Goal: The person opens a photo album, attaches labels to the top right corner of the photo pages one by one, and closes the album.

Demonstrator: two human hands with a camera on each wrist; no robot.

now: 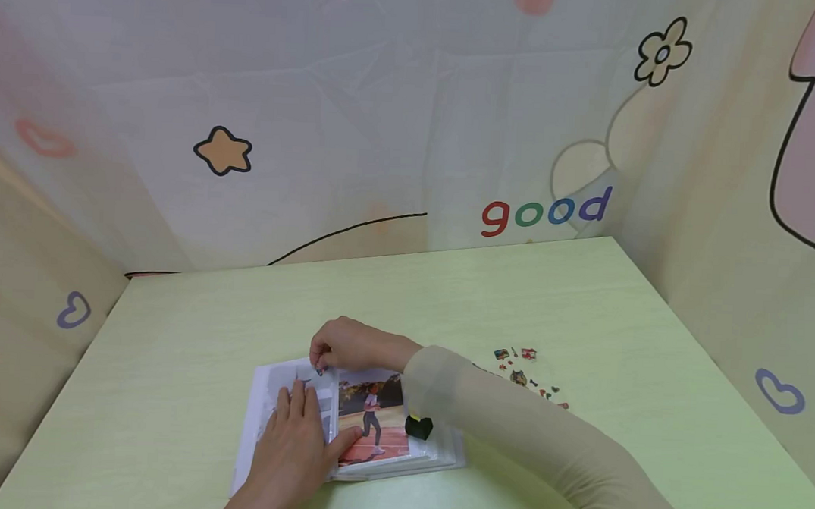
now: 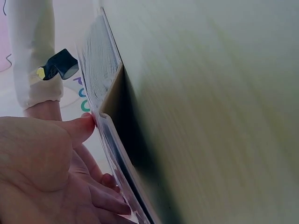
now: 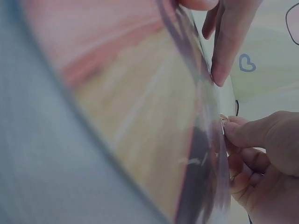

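A photo album point(image 1: 371, 471) lies spread on the table, its right page showing a photo point(image 1: 352, 419) of a runner on a track under a clear sleeve. My left hand point(image 1: 297, 436) rests on it with fingers extended over the left page point(image 1: 259, 400) and the thumb across onto the photo. At the top of the left page, near the spine, my right hand point(image 1: 338, 342) pinches a small sticker point(image 3: 224, 120) between thumb and forefinger. Its other fingers are curled in, seen in the right wrist view.
Several small colourful stickers point(image 1: 519, 378) lie on the table point(image 1: 241, 315) to the right, partly behind the right forearm. A black device point(image 1: 419, 427) sits at the right sleeve, above the photo. Printed curtains point(image 1: 356, 169) stand behind and beside the table.
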